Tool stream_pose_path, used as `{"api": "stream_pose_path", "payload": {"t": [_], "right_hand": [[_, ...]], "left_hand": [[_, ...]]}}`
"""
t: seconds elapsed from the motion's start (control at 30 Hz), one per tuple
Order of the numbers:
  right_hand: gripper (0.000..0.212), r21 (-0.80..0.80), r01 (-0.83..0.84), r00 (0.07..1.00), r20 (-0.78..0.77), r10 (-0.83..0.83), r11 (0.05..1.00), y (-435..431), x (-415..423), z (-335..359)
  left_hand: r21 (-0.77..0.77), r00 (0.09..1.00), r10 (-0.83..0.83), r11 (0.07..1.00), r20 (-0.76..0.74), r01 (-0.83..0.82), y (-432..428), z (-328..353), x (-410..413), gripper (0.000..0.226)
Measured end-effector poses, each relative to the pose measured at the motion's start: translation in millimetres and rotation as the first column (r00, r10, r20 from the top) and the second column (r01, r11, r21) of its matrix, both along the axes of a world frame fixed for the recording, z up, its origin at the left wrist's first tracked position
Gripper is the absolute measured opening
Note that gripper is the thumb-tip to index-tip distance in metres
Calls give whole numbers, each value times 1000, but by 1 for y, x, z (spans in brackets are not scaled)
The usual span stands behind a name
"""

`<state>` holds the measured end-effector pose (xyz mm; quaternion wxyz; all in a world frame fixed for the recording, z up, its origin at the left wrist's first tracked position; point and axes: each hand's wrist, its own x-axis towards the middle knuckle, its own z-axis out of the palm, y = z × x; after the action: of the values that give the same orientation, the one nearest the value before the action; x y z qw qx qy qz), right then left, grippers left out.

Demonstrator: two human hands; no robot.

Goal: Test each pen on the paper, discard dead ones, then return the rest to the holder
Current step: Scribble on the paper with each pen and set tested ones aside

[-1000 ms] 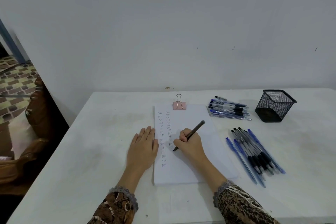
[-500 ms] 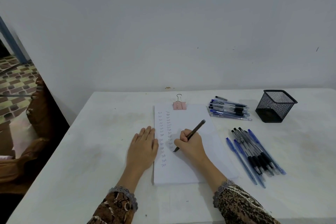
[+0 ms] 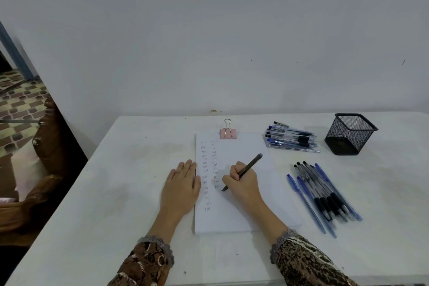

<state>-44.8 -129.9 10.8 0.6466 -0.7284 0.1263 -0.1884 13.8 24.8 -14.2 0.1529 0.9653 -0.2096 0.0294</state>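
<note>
A white paper pad [image 3: 246, 206] lies in the middle of the table, with two columns of small written words down its left side. My right hand [image 3: 243, 181] grips a dark pen [image 3: 251, 163], whose tip touches the paper below the second column. My left hand [image 3: 182, 184] lies flat on the table, its fingers pressing the pad's left edge. A black mesh holder [image 3: 350, 133] stands at the back right. One pile of pens [image 3: 292, 138] lies beside it. A second pile of pens [image 3: 325, 195] lies right of the pad.
A pink binder clip [image 3: 228, 133] clamps the pad's top edge. The white table [image 3: 116, 193] meets a pale wall at the back. Past the table's left edge stand a brown wooden chair [image 3: 44, 169] and a patterned floor.
The pen tip has shifted slightly on the paper as my right hand writes. My left hand stays in place.
</note>
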Motion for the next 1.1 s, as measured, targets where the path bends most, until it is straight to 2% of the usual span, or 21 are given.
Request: {"api": "stream_pose_path", "payload": {"t": [0.07,0.13,0.17,0.23,0.3,0.4,0.5,0.63,0.7,0.8,0.93,1.1], "right_hand": [[48,37,-13,1000,1,13,999,-1,0,0],[51,201,-53,999,15,51,978,-4,0,1],[51,322,-56,998,21,52,945,-6,0,1],[37,533,-40,999,23,33,845,-10,0,7],[28,667,-5,1000,-2,9,745,-12,1,13],[41,774,33,999,-1,-51,633,-15,3,12],[35,821,20,997,28,-74,571,-18,3,12],[19,763,42,995,24,-94,645,-25,2,13],[27,754,42,995,29,-97,655,-28,1,15],[34,741,66,995,-2,-95,668,-30,0,17],[19,631,76,996,-7,-92,772,-25,-2,18],[10,585,54,997,9,-73,809,-27,-6,15]], "left_hand": [[-5,1000,3,1000,3,-3,0,-1,0,94],[-6,1000,5,1000,3,-4,0,0,0,95],[-3,1000,5,1000,2,-5,0,0,0,96],[-1,1000,7,1000,-3,-7,0,0,0,96],[-4,1000,8,1000,-6,-8,1,0,0,96],[-3,1000,11,1000,-4,-11,0,-1,1,95],[6,1000,11,1000,-4,-11,1,0,0,96],[-7,1000,15,1000,-15,-15,0,1,-1,92],[-4,1000,17,1000,-24,-17,0,3,-1,83],[-13,1000,17,1000,-25,-17,-1,3,-1,92],[-37,999,27,999,-19,-27,-1,3,-2,96],[-35,999,44,998,-13,-45,-2,3,-5,90]]}}
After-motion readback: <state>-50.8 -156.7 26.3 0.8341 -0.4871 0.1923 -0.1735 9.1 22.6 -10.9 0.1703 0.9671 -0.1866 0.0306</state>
